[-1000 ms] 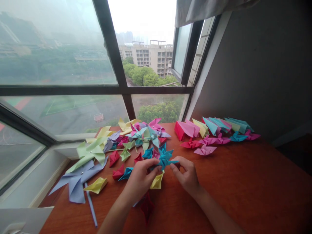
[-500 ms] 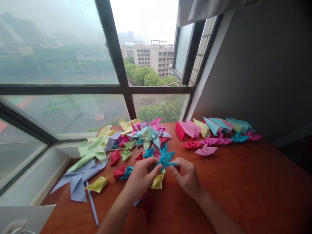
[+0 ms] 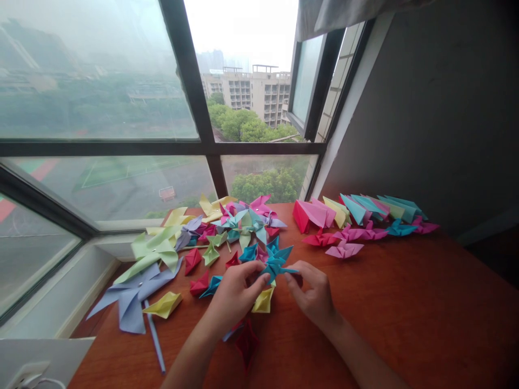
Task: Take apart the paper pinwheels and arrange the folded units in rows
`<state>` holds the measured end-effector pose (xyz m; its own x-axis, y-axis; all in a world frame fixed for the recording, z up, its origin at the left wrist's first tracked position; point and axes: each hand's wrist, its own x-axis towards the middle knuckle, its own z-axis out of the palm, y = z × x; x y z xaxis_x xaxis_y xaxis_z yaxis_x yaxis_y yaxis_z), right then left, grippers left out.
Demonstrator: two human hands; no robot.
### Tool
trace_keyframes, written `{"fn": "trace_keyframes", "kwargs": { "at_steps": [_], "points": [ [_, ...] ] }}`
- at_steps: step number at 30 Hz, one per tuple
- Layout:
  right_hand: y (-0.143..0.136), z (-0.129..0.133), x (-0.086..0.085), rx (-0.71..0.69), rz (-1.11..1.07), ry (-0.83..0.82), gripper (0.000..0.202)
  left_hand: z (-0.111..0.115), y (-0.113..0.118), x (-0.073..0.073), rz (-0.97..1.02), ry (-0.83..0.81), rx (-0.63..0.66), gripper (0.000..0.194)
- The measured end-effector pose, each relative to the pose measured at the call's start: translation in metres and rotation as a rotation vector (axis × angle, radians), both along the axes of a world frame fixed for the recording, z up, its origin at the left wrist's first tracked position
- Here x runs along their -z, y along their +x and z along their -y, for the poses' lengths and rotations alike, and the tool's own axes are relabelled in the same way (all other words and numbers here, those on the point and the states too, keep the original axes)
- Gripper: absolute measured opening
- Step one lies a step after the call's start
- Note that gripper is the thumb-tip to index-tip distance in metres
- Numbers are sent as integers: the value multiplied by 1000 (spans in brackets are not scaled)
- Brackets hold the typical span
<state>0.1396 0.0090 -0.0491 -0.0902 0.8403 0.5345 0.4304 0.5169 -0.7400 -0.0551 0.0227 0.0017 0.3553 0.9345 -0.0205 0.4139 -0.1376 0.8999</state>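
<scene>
A blue paper crane is held between my two hands above the table. My left hand pinches its left side between thumb and fingers. On the other side, my right hand grips the thin point that sticks out to the right. Below the crane lies a yellow paper boat, partly behind my left thumb. A dark red paper boat rests nearer to me, between my forearms. Blue and red folded pieces lie just beyond my left hand.
Paper pinwheels and small folded boats crowd the left of the brown table. Paper planes line the back right, with several paper cranes before them. Windows stand behind; a wall is at right.
Both hands keep their hold on the blue crane with hardly any movement. The whole view has shifted very slightly.
</scene>
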Motion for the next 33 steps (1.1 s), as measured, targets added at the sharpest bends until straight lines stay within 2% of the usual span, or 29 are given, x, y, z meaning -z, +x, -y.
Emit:
{"fn": "trace_keyframes", "kwargs": {
  "at_steps": [4,7,13,16,20,24,28,30,31,33],
  "points": [
    [2,-3,4,79,-24,-15,13,-2,-2,-3,50,-31,18,22],
    [3,-3,4,80,-34,-7,12,-4,-3,-4,75,-27,8,21],
    [0,0,2,11,36,59,10,-1,0,1,23,-52,-23,27],
    [-2,1,3,-13,34,86,9,0,1,2,-54,-6,-32,23],
    [-2,0,5,-61,37,51,8,-2,1,0,-59,59,6,19],
    [3,1,3,-142,49,40,18,-3,-1,-2,-106,85,-26,18],
    [7,-1,1,81,-17,91,23,-3,-2,-2,-203,123,-53,17],
    [7,-4,2,155,-44,61,36,-2,-1,-1,-233,142,-40,17],
    [7,-6,3,153,-58,21,40,-1,0,-1,-238,149,-24,17],
    [6,-10,6,79,-99,-106,30,-1,1,0,-231,155,11,16]
  ]
}}
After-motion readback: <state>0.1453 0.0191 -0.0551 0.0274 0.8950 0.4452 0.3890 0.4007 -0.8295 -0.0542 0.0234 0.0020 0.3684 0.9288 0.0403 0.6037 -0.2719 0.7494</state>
